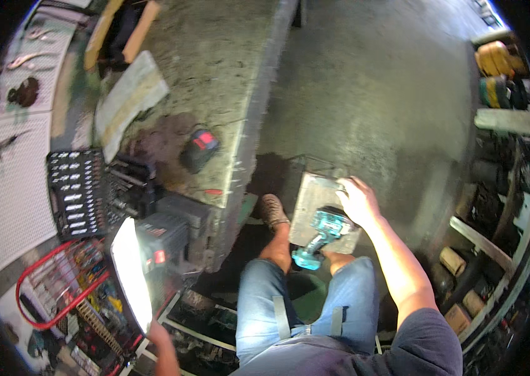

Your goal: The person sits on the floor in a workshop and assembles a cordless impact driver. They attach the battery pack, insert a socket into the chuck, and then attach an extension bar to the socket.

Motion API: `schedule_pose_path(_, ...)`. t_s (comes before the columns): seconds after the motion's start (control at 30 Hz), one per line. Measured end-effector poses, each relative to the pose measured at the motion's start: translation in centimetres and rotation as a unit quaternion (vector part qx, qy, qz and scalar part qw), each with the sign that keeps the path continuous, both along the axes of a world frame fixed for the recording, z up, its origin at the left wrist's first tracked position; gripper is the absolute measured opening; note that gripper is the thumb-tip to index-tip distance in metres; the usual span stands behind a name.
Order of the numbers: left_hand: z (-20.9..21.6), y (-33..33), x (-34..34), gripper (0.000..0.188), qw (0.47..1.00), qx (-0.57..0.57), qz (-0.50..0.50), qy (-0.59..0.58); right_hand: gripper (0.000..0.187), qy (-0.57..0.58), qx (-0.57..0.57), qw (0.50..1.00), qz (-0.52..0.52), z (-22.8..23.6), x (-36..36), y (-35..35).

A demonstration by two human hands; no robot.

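Tabletop: dark stain; black-and-red block at the stain's edge.
Sheet: grey, yellowish band along it.
Socket case: open, pieces in rows.
Pegboard: white, beside the case.
Basket: red-rimmed, jumbled contents.
Right shelving: yellow bundle, cardboard box.

— Room to pass for the right hand?
— Plenty, out over the bare floor, as far as the loaded shelves along the right.
— And across the wooden board?
— Looks free at the far left part; blocked nearer by the cyan drill.
— Over the bench?
— Open beyond the dark battery, up to the grey sheet.
— And ahead of the left forearm?
— Tight: hemmed in by the glaring white panel, with the red-rimmed tool tray to the left.
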State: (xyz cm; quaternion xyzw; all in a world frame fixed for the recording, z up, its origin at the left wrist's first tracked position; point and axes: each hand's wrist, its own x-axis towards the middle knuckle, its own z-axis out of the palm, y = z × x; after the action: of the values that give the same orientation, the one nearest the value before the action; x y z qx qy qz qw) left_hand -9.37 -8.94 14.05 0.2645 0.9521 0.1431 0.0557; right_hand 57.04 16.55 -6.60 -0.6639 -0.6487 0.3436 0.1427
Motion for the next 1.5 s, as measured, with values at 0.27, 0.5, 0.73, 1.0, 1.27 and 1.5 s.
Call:
schedule_pose_path(0.27,-8.5,4.5,27.0,0.026,0.852,0.019,-0.414,-0.321,0.026,-0.008,0.040,0.988,0.147,-3.4,1.4,-1.5)
schedule_pose_path(0.5,-20.1,21.4,39.3,0.036,0.677,0.185,-0.556,-0.445,0.043,0.051,0.127,0.984,0.112,0.2,4.2,-2.5)
schedule_pose_path(0.73,-18.9,21.2,43.8,0.023,0.445,0.066,-0.792,-0.412,0.048,0.174,0.317,0.922,0.139,4.1,1.7,-12.0)
schedule_pose_path(1.0,-14.3,7.1,39.2,0.021,0.518,-0.048,-0.718,-0.463,0.013,0.198,0.359,0.912,0.005,6.7,-5.3,-26.7)
schedule_pose_path(1.27,-21.4,2.9,32.1,0.046,0.640,0.163,-0.704,-0.261,0.009,0.087,0.318,0.939,-0.094,1.2,-7.3,-30.3)
schedule_pose_path(1.5,-31.3,-4.6,16.7,0.017,0.837,0.255,-0.436,-0.210,0.008,0.082,0.319,0.943,-0.053,-1.2,-6.7,-29.0)
